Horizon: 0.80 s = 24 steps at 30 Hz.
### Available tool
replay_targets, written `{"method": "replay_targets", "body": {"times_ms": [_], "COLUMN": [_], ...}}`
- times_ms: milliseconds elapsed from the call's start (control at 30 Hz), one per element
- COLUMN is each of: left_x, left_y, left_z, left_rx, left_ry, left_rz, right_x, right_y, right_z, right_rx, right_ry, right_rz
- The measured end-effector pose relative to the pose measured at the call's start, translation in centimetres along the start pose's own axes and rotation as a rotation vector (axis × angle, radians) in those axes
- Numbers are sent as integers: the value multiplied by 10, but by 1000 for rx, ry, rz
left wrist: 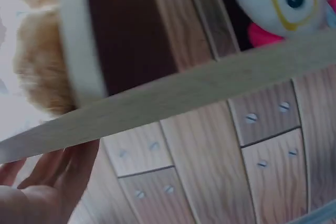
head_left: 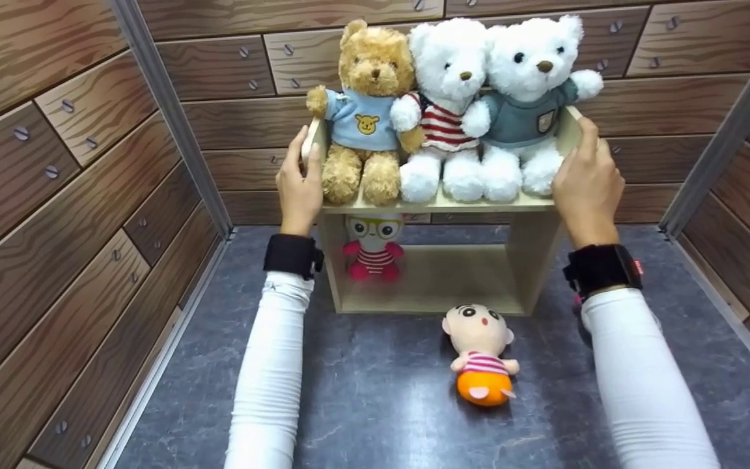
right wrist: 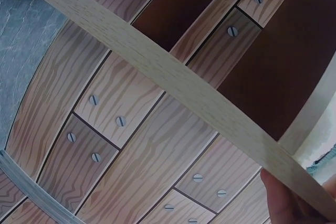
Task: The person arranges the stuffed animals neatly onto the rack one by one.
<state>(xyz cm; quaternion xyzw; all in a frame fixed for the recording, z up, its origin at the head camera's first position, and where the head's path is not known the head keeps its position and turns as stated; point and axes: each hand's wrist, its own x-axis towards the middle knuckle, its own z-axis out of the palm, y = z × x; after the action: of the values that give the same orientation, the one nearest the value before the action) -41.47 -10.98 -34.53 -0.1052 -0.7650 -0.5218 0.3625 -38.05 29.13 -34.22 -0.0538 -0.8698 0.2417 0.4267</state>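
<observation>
A pale wooden two-tier shelf (head_left: 439, 306) stands between my hands. My left hand (head_left: 300, 189) holds its left side panel near the top, fingers along the outside and thumb at the front edge. My right hand (head_left: 590, 179) grips the right side panel; its thumb is hidden in the head view. On the upper tier sit three teddy bears side by side: a brown bear (head_left: 378, 78) in a blue shirt, a white bear (head_left: 446, 124) in red and white stripes, and a white bear (head_left: 531, 111) in a green top. A doll with yellow glasses (head_left: 375, 251) sits in the lower compartment, at left.
A doll with orange shorts (head_left: 479, 352) lies face up on the dark floor (head_left: 375, 417) before the shelf. Something small and pink shows partly behind my right wrist. Wood-patterned walls (head_left: 88, 260) with metal corner posts (head_left: 173, 111) enclose the left, back and right.
</observation>
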Motion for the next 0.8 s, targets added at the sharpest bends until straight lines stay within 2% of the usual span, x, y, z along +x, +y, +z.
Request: {"method": "replay_targets", "body": {"times_ms": [167,267,500,667,800], "left_x": [6,11,11,11,14], "left_y": [-14,-18,-20,-18,-17], "left_z": [6,9,10,11,9], "left_rx": [115,132,152,155,170], "left_ry": [18,22,-1,3,13], "left_rz": [180,232,240,219,217], "right_x": [1,1,-5,-24,-38], "right_y": [3,5,4,5,8], "right_z": [0,-2,-8,-12,-10], "right_rx": [2,-4,8,56,93], "right_ry": [-7,-14,-52,-124,-100], "right_rz": [-8,-6,25,58,29]}}
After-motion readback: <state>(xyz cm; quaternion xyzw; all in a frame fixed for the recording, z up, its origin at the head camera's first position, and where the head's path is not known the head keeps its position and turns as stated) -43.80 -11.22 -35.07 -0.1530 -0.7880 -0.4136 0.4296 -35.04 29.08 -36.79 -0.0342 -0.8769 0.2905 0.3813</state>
